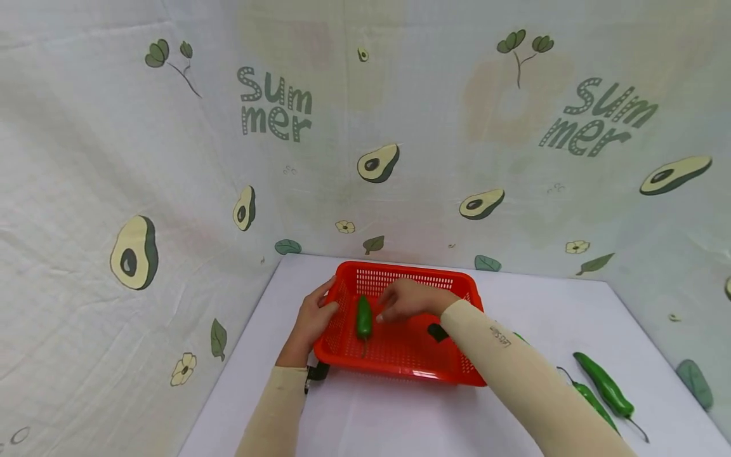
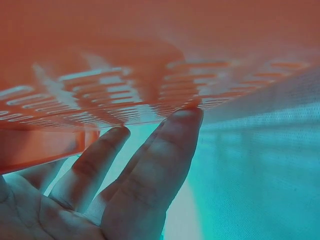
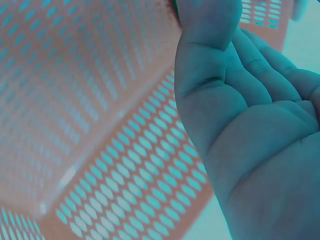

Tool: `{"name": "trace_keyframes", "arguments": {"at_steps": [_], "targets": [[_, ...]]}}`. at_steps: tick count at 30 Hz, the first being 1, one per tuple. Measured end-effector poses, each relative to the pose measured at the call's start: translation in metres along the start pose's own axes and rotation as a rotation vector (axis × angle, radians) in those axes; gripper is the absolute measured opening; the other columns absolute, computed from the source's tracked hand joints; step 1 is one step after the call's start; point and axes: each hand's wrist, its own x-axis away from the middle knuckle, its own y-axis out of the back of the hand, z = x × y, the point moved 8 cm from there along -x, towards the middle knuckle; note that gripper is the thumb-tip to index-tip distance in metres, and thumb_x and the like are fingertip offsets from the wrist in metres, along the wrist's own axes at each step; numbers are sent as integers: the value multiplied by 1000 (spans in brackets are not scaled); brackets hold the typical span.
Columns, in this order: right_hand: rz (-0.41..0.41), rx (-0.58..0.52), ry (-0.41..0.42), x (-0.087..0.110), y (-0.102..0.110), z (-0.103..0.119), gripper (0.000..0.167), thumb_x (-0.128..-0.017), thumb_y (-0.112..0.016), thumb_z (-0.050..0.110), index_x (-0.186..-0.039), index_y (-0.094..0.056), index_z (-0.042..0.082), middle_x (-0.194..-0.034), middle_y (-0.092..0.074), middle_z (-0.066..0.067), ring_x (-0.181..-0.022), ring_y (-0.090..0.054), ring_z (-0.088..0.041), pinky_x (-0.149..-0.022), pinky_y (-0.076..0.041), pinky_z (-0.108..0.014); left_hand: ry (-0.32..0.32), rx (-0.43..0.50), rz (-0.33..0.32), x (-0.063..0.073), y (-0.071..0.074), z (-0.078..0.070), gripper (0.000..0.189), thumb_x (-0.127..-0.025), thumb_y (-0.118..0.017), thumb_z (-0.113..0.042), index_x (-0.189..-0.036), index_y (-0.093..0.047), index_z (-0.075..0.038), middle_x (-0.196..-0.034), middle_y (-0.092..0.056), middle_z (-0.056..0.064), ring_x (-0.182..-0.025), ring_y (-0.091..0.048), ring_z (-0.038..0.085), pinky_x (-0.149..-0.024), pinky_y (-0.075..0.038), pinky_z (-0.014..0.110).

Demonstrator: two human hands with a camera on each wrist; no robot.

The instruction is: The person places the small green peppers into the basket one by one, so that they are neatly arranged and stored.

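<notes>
A red plastic basket [image 1: 400, 374] with slotted walls stands on the white table. My left hand [image 1: 314, 320] holds its left rim, thumb at the top edge. In the left wrist view, the fingers [image 2: 155, 170] of that hand reach up against the outside of the slotted wall. One green chili pepper [image 1: 364, 317] lies lengthwise in the left part of the basket, stem toward me. Just right of it, inside the basket, my right hand [image 1: 408, 298] hovers with loosely bent fingers, a small gap from the pepper. Its palm shows in the right wrist view, beside the basket's perforated wall [image 3: 130, 185].
On the table to the right lie a long green chili pepper [image 1: 605, 384] and another one [image 1: 594, 400] partly behind my right sleeve. A bit of green [image 1: 521, 337] peeks out beyond the forearm. Patterned cloth [image 1: 422, 127] hangs behind and at both sides.
</notes>
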Motion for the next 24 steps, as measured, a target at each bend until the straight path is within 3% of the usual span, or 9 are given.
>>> {"name": "trace_keyframes", "arguments": {"at_steps": [8, 18, 24], "targets": [[-98, 49, 4, 40, 35, -3, 63, -87, -87, 37, -137, -66, 6, -117, -74, -2, -107, -68, -19, -87, -62, -38, 2, 7, 3, 0, -2, 1, 66, -97, -61, -13, -159, -50, -35, -143, -63, 14, -114, -69, 39, -84, -63, 51], [-246, 52, 13, 107, 79, -37, 65, -87, -87, 36, -136, -64, 1, -123, -72, -12, -107, -72, -26, -85, -63, -41, 6, -7, 4, -6, -3, 0, 68, -95, -63, -14, -158, -50, -38, -145, -62, 12, -114, -69, 37, -82, -64, 49], [-289, 3, -34, 142, 84, -62, 61, -88, -87, 33, -135, -64, 3, -125, -70, -15, -102, -73, -25, -81, -64, -39, 24, 4, 5, -5, -1, 2, 68, -96, -63, -14, -158, -49, -38, -146, -61, 13, -118, -67, 40, -85, -63, 51]]}}
